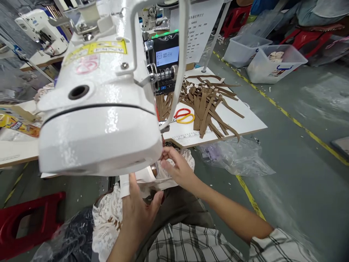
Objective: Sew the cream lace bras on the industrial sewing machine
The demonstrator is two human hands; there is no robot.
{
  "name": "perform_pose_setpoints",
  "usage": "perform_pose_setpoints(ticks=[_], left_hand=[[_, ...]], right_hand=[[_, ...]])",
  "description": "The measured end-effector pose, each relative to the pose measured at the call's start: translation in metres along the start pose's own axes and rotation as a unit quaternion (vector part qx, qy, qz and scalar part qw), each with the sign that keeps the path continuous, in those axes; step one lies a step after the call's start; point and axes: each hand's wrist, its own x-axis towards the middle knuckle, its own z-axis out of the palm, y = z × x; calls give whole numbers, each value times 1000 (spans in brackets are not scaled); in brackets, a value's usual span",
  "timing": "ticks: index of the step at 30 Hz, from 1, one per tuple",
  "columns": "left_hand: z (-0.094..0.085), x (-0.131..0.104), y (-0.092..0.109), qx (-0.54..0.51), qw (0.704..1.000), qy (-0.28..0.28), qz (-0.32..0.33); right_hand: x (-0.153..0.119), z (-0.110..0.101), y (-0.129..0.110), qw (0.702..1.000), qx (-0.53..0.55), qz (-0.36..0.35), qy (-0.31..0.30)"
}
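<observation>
A white sewing machine (103,134) fills the upper left of the view, its head covering part of my fingers. Below its front edge, my left hand (140,211) lies against a white fabric band (125,185), thumb spread away from the stretched index finger. My right hand (177,167) is raised beside the needle area, thumb and fingers drawn together; what they pinch is too small to make out. White lace fabric (107,207) hangs down left of my left hand, and more lace (188,157) shows behind my right hand.
Brown fabric strips (203,105) are heaped on the white table (251,125), near scissors with red and yellow handles (185,118) and a clear ruler (188,136). A control screen (167,56) stands behind. Plastic bins (275,69) and a red stool (29,218) are on the floor.
</observation>
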Motion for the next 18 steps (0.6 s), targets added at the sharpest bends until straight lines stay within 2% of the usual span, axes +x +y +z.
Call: perform_pose_setpoints(ticks=[2, 4, 7, 9, 11, 13, 16, 18], left_hand=[[6, -14, 15, 24, 999, 14, 29], [12, -33, 32, 40, 997, 7, 67], [15, -57, 50, -34, 994, -59, 89], [9, -62, 49, -120, 982, -127, 68], [-2, -55, 41, -187, 965, -176, 42], [-14, -40, 33, -214, 964, -154, 42], [-27, -13, 30, -204, 966, -65, 143], [-27, 3, 32, -171, 956, -97, 220]], right_hand=[[-20, -2, -4, 998, -61, -9, -14], [-38, -3, -6, 996, -79, 8, -43], [-57, -5, -6, 994, 26, 83, -60], [-64, -10, -5, 985, 117, 125, -37], [-67, -17, -4, 972, 176, 151, -28], [-69, -25, -5, 963, 206, 166, -54], [-70, -33, -13, 960, 191, 157, -133], [-70, -36, -20, 969, 102, 102, -203]])
